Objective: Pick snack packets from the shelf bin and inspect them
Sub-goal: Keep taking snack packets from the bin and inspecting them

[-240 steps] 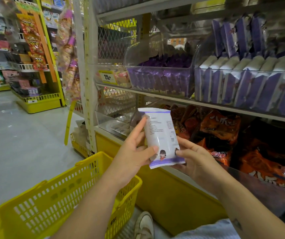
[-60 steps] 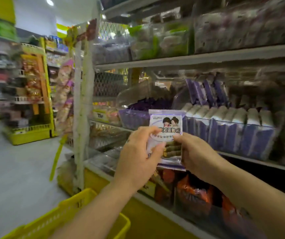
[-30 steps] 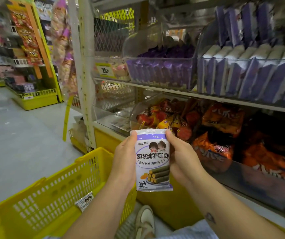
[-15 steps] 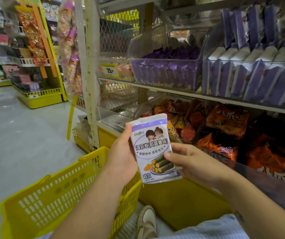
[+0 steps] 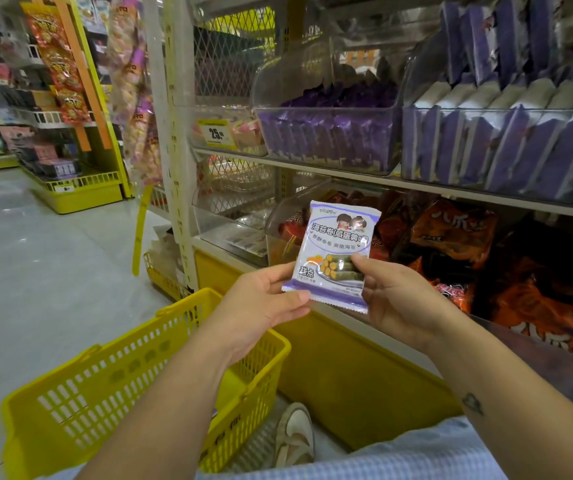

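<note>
A white and purple snack packet (image 5: 338, 251) with a seaweed-roll picture stands upright in front of the lower shelf, its printed face toward me. My left hand (image 5: 264, 303) pinches its lower left corner. My right hand (image 5: 396, 299) pinches its lower right edge, thumb on the front. On the upper shelf, a clear shelf bin (image 5: 506, 147) at the right holds rows of similar purple and white packets, and a second clear bin (image 5: 330, 133) beside it holds darker purple packets.
A yellow shopping basket (image 5: 146, 379) stands on the floor below my left arm. Orange and red snack bags (image 5: 451, 233) fill the lower shelf behind a clear guard. The yellow shelf base (image 5: 354, 375) is beside my shoe. More racks line the aisle at left.
The packet has risen and shifted right, now more upright. My right hand has moved from its right side to its lower right edge; my left hand now holds the lower left corner.
</note>
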Tool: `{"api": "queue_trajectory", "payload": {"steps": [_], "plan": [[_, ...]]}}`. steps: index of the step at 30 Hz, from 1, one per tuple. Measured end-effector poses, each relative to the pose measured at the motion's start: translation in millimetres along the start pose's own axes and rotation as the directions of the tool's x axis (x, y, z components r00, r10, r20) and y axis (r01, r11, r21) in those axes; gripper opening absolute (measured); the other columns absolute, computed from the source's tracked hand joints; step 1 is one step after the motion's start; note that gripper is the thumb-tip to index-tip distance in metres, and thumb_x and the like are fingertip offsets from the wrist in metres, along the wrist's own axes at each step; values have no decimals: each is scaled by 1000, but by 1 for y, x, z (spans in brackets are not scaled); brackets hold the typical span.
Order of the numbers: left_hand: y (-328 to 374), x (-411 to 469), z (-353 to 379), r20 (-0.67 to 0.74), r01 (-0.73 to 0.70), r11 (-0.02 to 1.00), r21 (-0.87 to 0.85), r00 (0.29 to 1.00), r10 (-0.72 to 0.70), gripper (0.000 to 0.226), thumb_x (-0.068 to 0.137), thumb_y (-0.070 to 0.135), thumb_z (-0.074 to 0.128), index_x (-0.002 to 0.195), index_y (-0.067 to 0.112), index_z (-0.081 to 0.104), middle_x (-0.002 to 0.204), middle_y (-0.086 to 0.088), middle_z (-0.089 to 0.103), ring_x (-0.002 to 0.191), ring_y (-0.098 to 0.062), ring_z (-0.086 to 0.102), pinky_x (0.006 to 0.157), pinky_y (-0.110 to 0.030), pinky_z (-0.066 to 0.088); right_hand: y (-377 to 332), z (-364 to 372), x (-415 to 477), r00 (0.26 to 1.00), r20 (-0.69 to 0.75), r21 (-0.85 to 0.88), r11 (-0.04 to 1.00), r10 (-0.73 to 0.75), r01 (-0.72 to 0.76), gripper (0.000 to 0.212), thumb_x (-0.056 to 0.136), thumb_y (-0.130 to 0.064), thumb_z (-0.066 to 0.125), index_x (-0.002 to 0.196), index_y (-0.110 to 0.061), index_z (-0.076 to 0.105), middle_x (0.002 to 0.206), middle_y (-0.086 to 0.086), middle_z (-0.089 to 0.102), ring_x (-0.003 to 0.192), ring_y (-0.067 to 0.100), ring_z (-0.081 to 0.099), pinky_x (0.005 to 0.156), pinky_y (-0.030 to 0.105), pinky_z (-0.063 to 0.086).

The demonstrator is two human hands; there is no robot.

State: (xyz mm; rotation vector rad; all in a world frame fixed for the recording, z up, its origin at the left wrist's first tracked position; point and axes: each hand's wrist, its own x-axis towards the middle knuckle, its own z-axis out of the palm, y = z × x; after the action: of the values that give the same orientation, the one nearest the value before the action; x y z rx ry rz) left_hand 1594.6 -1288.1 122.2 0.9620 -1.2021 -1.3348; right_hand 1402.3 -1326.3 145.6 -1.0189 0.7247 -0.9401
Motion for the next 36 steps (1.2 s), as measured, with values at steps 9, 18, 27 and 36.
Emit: {"api": "queue_trajectory", "payload": {"steps": [9, 18, 27, 36], "plan": [[4, 1, 0, 10, -80, 991, -107, 997, 82, 42, 69, 5, 71, 107, 21, 62, 101, -7, 76, 89, -16, 73, 71, -21, 57, 0, 3, 2, 997, -69, 97, 995, 45, -38, 47, 80, -25, 61, 120, 0, 63, 115, 19, 53, 103, 38, 47, 108, 46, 40], [0, 1, 2, -194, -244, 798, 551, 893, 406, 38, 94, 6, 57, 117, 37, 56, 111, 23, 62, 100, 14, 59, 76, -7, 47, 3, 20, 7, 989, -105, -93, 991, -104, 95, 21, 94, -23, 59, 103, -5, 65, 91, 6, 76, 71, 13, 71, 70, 30, 60], [-4, 0, 15, -128, -229, 948, 222, 957, 262, 46, 88, 47, 51, 133, 41, 46, 124, 11, 63, 107, -4, 64, 80, -21, 55, 25, 37, 8, 935, 128, -569, 747, -332, 343, 29, 99, -28, 49, 127, -35, 54, 115, -16, 64, 97, -5, 64, 81, 15, 52], [-6, 2, 5, -31, -117, 992, -47, 993, 116, 53, 95, -5, 46, 133, 33, 48, 127, -1, 66, 116, -24, 63, 96, -46, 51, 9, 24, 12, 915, -37, -515, 792, -402, 328, 41, 95, -20, 58, 134, -28, 49, 130, -9, 55, 116, 9, 57, 97, 38, 51]]}}
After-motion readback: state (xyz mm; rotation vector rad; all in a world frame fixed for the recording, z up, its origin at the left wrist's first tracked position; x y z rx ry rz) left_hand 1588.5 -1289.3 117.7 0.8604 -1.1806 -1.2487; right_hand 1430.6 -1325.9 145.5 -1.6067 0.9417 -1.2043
